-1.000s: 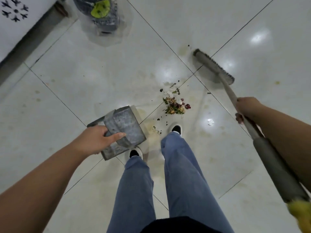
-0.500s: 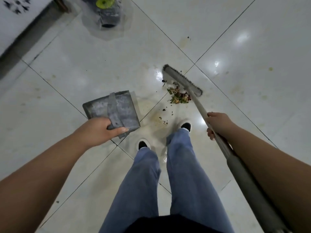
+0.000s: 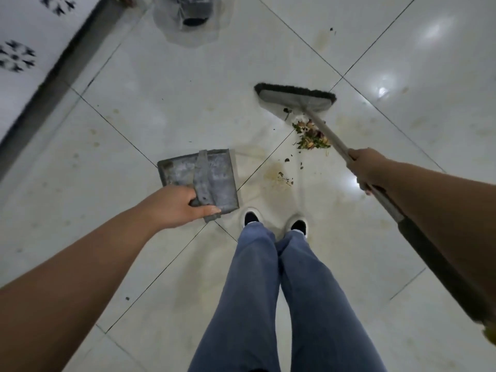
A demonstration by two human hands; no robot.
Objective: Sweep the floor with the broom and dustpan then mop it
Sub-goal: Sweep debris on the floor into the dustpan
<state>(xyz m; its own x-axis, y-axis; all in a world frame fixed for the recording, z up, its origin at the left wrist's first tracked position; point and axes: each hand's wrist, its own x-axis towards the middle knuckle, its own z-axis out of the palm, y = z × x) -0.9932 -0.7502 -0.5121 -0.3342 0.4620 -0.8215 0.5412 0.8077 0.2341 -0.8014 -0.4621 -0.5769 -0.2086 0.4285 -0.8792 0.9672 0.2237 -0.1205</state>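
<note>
My left hand (image 3: 175,206) grips the handle of a grey metal dustpan (image 3: 220,174), held low and nearly flat over the white tile floor (image 3: 161,108), left of my feet. My right hand (image 3: 366,166) holds the long broom handle (image 3: 331,138). The broom head (image 3: 294,98), with dark bristles, rests on the floor just beyond a small pile of dry leaves and petals (image 3: 311,135). Loose crumbs (image 3: 287,179) lie scattered between the pile and the dustpan. The pan's open edge is about a pan's width to the left of the pile.
A bucket-like object on a clear plastic sheet (image 3: 192,21) stands at the top. A white patterned cabinet with a dark base strip (image 3: 43,98) runs along the left. My two legs in blue trousers (image 3: 281,291) stand at the bottom centre. Yellowish stains mark the tiles.
The broom head has swung to lie crosswise behind the debris pile. The dustpan has turned flatter, its inside facing up, and come lower near my feet.
</note>
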